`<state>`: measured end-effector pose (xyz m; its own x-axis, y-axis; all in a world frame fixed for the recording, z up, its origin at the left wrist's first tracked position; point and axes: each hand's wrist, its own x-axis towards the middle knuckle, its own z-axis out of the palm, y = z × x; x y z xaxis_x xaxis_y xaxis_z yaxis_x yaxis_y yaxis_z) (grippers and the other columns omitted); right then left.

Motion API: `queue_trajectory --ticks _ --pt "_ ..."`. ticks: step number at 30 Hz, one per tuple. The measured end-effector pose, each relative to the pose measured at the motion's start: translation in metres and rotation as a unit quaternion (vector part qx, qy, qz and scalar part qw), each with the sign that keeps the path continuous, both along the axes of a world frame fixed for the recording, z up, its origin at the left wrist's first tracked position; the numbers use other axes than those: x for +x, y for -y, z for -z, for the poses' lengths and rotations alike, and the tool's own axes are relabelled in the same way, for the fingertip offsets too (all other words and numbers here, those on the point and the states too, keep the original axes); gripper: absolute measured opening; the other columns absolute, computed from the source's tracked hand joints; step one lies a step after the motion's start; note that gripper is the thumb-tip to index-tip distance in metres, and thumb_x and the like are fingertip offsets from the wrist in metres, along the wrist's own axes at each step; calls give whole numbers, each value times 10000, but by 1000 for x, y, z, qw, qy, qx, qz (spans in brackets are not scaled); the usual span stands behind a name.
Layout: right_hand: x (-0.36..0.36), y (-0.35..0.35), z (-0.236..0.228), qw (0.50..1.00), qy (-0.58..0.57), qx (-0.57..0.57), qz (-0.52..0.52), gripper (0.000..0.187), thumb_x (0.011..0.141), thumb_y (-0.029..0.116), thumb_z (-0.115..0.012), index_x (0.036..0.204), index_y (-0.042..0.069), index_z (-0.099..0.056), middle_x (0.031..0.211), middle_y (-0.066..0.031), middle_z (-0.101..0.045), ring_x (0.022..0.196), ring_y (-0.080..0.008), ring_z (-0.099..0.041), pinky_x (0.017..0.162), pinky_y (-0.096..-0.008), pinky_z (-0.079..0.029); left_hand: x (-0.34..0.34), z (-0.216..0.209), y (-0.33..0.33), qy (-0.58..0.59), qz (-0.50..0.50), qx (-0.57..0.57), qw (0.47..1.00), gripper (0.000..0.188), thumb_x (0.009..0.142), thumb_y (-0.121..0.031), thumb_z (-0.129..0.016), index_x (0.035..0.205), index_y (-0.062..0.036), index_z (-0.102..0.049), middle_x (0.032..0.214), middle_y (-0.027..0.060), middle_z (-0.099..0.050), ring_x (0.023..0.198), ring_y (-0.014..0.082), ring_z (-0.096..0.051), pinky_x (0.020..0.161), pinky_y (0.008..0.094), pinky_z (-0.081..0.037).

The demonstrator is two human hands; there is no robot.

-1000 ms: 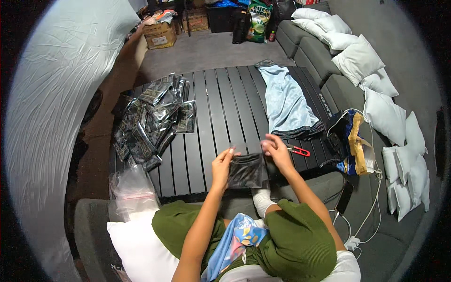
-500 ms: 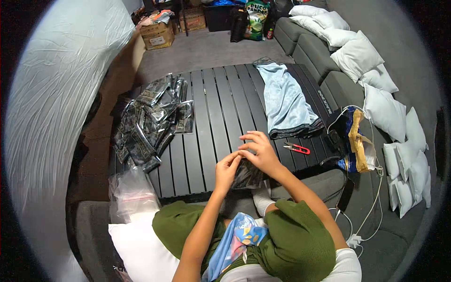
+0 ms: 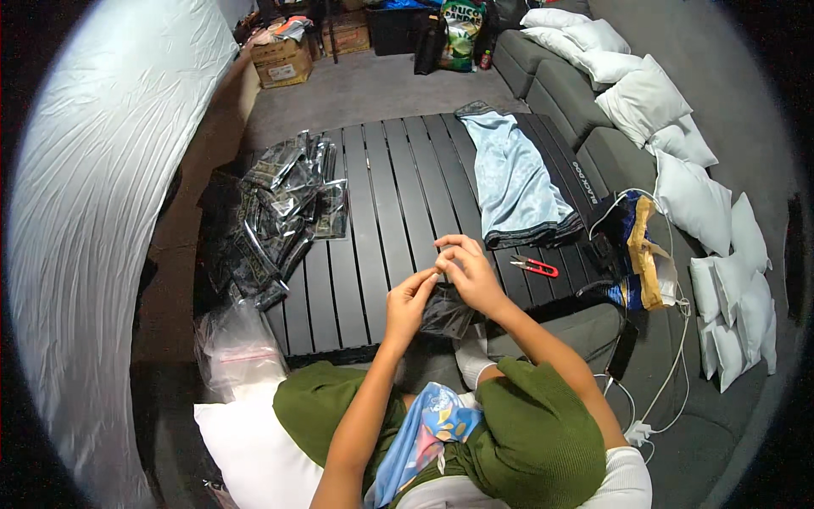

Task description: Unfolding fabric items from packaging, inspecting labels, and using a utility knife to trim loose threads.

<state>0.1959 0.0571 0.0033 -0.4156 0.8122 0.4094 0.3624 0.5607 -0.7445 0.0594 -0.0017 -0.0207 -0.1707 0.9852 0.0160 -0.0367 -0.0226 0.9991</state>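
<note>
While both hands pinch it, left hand and right hand closed on the small dark plastic pouch, it looks light, floppy, slippery; best gripped at its 12 o'clock edge.

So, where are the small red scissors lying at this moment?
In the head view, the red scissors lie on the black slatted table, just right of the right hand and below the light blue cloth.
</note>
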Motion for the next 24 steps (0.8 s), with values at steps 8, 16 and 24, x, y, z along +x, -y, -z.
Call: queue_trajectory --ticks 8,16,24 --pt "81 -67 55 778 -430 -367 273 144 809 207 -595 882 90 -637 820 21 -602 677 -79 -500 599 -230 -367 -22 27 -9 180 -41 -110 977 258 868 -199 -537 1054 -30 -595 978 37 -630 595 42 -492 532 175 -391" --pt "121 -40 -4 687 -607 -398 35 164 909 178 -429 804 73 -498 696 2 -508 504 -67 -391 395 -203 -297 -46 49 -22 278 -120 -181 936 382 871 -293 -527 1160 -45 -502 940 -12 -582 440 19 -261 365 188 -201" --pt "7 48 46 835 191 -303 -418 176 863 179 -487 863 12 -544 814 -103 -616 757 -242 -603 678 -335 -461 -43 55 -26 190 -74 -159 966 633 763 -153 -654 1300 -47 -335 1110 45 -568 589 9 -450 433 156 -295"
